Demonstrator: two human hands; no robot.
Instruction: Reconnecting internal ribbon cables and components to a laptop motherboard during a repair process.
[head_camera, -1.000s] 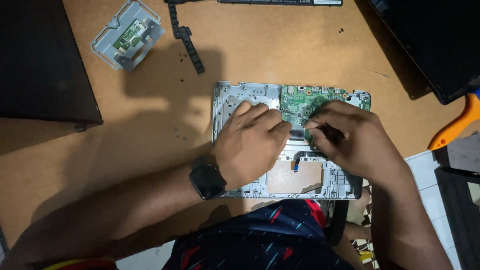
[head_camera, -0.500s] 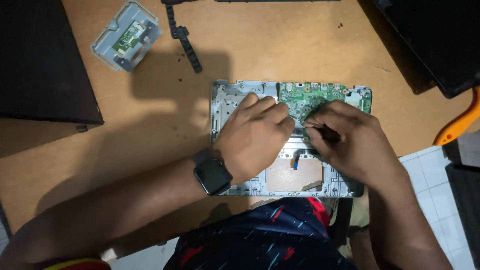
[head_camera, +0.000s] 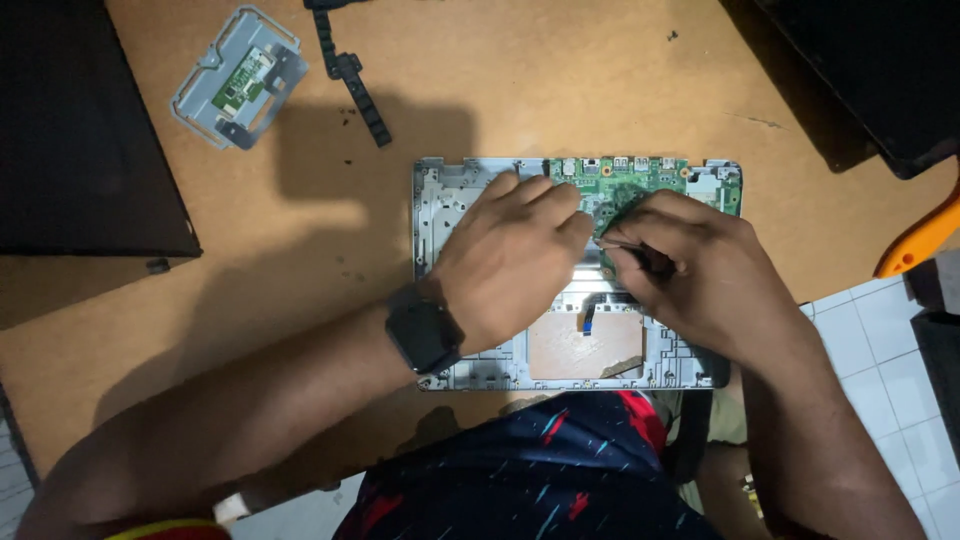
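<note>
left hand (head_camera: 510, 255) – on laptop chassis (head_camera: 450, 200) | right hand (head_camera: 700, 270) – at green board (head_camera: 640, 180)

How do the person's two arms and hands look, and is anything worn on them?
Both forearms are bare, with no sleeves in view. The left hand has a black smartwatch with a dark square face and black strap on its wrist. The right hand wears no glove; no ring or band shows.

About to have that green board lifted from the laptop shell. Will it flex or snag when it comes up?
The green board looks thin and flat, so probably light, slightly bendy and fragile. Both hands, left and right, cover its lower part, so any cables there are hidden; it may snag in the shell.
</note>
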